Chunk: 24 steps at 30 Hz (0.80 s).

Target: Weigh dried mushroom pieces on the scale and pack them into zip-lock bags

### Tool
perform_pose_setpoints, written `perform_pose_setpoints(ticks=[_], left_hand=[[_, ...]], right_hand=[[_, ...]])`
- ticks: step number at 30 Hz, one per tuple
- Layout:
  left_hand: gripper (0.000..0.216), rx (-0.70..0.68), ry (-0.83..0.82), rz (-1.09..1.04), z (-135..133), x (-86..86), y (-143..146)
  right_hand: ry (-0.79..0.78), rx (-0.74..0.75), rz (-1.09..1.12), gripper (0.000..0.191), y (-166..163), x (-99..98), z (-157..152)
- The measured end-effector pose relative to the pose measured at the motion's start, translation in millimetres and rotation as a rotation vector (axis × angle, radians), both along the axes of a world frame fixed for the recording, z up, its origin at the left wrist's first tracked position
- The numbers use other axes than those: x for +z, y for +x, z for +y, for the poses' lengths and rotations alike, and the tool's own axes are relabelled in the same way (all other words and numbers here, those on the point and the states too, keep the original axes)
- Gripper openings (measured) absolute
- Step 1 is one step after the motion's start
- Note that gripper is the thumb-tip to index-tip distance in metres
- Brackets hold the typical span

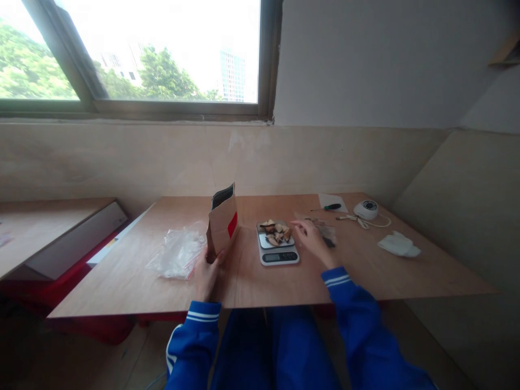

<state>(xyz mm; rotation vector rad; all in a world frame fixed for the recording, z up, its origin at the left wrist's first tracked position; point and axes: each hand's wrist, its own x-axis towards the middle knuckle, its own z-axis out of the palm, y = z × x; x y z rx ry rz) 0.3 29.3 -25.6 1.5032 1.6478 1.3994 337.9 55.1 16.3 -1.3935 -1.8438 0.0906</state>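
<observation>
My left hand [208,271] is closed around the lower edge of a brown kraft paper pouch [221,225]. The pouch stands upright with its top open, and a red patch shows on its side. Right of it lies a white digital kitchen scale [280,259], its display too small to read. Several pale, dark-edged dried pieces [277,233], perhaps mushroom slices, are heaped on the scale's plate. Just off the plate's right edge is my right hand [309,238], fingers stretched toward the pieces and apart, with nothing visible in them.
Clear plastic bags [176,253] lie left of the pouch. Beyond my right hand is a clear bag with dark contents [328,238]. Farther right are a screwdriver [332,207] on white paper, a white dome camera [365,209] with its cable, and a crumpled white cloth or tissue [398,245].
</observation>
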Motion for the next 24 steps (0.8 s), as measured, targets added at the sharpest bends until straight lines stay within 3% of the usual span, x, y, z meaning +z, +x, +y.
perform_pose_setpoints(ticks=[4,7,12,18,21,24], left_hand=[[0.050,0.009,0.011,0.055,0.3,0.2,0.4],[0.051,0.012,0.020,0.091,2.9,-4.1,-0.8],[0.051,0.016,0.012,0.128,5.9,-8.4,-2.5],[0.054,0.016,0.005,0.151,3.7,-2.1,-0.4],[0.055,0.017,0.000,0.157,3.6,-1.5,-0.4],[0.054,0.026,-0.004,0.186,4.8,-3.6,-1.4]], right_hand=[[0.106,-0.102,0.183,0.028,6.6,-41.4,-44.0],[0.085,-0.174,0.320,0.027,10.2,-72.7,-65.1],[-0.038,-0.285,0.478,0.030,15.6,-97.2,-70.9],[-0.043,-0.249,0.424,0.028,12.4,-91.2,-71.8],[-0.006,-0.216,0.377,0.025,1.1,-70.2,-69.9],[0.022,-0.138,0.230,0.024,-19.6,-36.1,-57.4]])
